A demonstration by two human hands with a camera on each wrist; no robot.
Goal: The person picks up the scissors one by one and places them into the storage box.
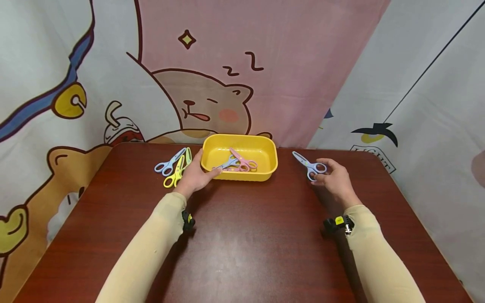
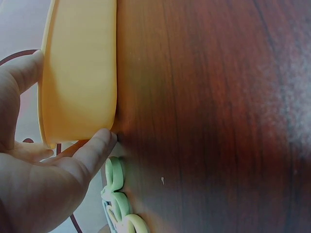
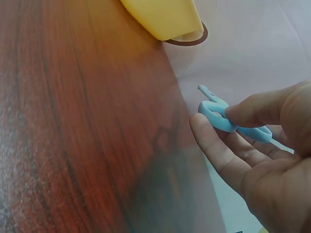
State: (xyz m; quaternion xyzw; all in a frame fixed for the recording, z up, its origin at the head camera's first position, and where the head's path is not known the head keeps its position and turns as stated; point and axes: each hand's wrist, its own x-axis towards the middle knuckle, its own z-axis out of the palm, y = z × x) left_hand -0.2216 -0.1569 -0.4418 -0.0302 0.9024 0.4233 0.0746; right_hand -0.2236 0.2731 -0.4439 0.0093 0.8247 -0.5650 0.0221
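the right hand [image 1: 335, 179] pinches the blue scissors [image 1: 310, 165] by the handle loops, thumb on top and fingers underneath (right wrist view shows the loop [image 3: 219, 116] caught between thumb and index finger). blades point away toward the far edge of the table [image 1: 242, 244], and the scissors sit well to the right of the yellow tray [image 1: 240, 173], apart from it.

the left hand [image 1: 195, 174] grips the tray's left front corner, thumb hooked over the rim, fingers against the outer wall [image 2: 80, 82]; left wrist view shows one fingertip [image 2: 104, 138] touching the tray's lower edge where it meets the table.

inside the tray lie pink scissors [image 1: 244, 162] crossed over a blue-grey pair [image 1: 227, 164].

just left of the left hand, on the table, a yellow pair [image 1: 174, 176], a light green pair [image 1: 187, 156] and another blue pair [image 1: 168, 163] lie close together (the green handles show at the bottom of the left wrist view, just beside the hand).
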